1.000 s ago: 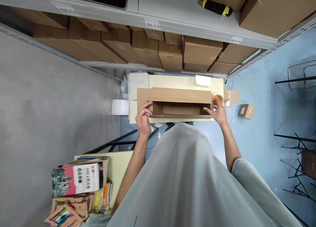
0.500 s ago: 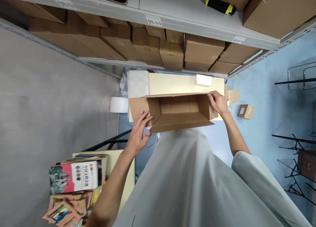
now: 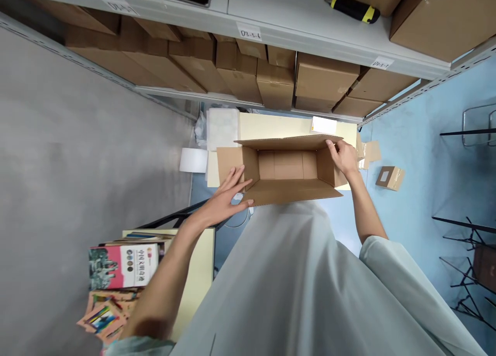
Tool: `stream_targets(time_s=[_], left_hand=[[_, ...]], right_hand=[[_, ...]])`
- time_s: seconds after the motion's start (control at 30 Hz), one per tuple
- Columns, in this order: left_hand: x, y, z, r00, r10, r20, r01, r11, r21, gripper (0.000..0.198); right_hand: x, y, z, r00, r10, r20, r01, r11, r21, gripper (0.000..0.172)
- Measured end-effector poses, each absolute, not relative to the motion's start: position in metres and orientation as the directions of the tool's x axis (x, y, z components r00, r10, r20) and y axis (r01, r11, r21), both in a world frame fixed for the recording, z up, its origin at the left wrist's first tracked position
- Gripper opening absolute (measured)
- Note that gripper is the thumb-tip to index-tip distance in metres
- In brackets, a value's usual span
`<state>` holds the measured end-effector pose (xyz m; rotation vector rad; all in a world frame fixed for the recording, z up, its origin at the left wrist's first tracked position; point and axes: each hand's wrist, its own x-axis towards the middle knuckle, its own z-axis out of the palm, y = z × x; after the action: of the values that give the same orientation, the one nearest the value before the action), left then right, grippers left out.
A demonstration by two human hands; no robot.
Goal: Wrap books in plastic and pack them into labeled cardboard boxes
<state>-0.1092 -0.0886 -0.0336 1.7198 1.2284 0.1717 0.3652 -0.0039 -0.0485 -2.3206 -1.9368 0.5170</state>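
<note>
An open brown cardboard box [image 3: 284,166] stands on the pale yellow table [image 3: 267,126] with its flaps spread and its inside bare. My left hand [image 3: 228,193] lies against the box's left flap, fingers stretched out and apart. My right hand [image 3: 343,157] grips the right end of the box, fingers curled over its wall and flap. My light grey shirt fills the lower middle of the view.
Shelves with many brown cartons [image 3: 318,79] hang above the table. A yellow-and-black tool [image 3: 352,8] lies on the upper shelf. A white box [image 3: 324,124] sits on the table's far side. Books [image 3: 124,265] are stacked lower left. A small taped parcel [image 3: 389,177] lies on the blue floor.
The box has been turned from lying on its side to opening toward me, its flaps spread. My left hand slid down to the left flap; my right hand moved up onto the right wall.
</note>
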Motion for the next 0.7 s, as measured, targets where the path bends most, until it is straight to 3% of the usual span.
stream_targets(time_s=[0.2, 0.27, 0.37, 0.43, 0.53, 0.6, 0.7], left_hand=[[-0.096, -0.072, -0.036, 0.435, 0.816, -0.379, 0.664, -0.007, 0.748, 0.100], [-0.089, -0.072, -0.041, 0.391, 0.866, -0.311, 0.669, -0.036, 0.742, 0.087], [-0.080, -0.075, -0.049, 0.315, 0.925, -0.214, 0.642, -0.041, 0.765, 0.060], [-0.075, -0.077, -0.054, 0.269, 0.948, -0.169, 0.616, -0.034, 0.787, 0.057], [-0.063, -0.082, -0.057, 0.183, 0.976, -0.117, 0.582, -0.012, 0.813, 0.060], [-0.054, -0.085, -0.059, 0.130, 0.987, -0.093, 0.568, 0.002, 0.823, 0.056], [-0.044, -0.094, -0.064, 0.065, 0.997, -0.044, 0.572, -0.001, 0.820, 0.048]], right_hand=[[0.376, 0.016, -0.058, 0.040, 0.983, -0.179, 0.925, -0.104, -0.366, 0.081], [0.377, 0.020, -0.056, 0.007, 0.984, -0.181, 0.914, -0.080, -0.399, 0.081], [0.378, 0.023, -0.047, -0.107, 0.983, -0.150, 0.830, 0.005, -0.558, 0.079], [0.380, 0.027, -0.042, -0.187, 0.976, -0.115, 0.740, 0.062, -0.670, 0.080], [0.382, 0.039, -0.042, -0.253, 0.964, -0.084, 0.660, 0.109, -0.743, 0.087], [0.382, 0.051, -0.047, -0.239, 0.967, -0.090, 0.647, 0.089, -0.757, 0.090], [0.378, 0.070, -0.059, -0.118, 0.978, -0.173, 0.608, -0.067, -0.791, 0.087]])
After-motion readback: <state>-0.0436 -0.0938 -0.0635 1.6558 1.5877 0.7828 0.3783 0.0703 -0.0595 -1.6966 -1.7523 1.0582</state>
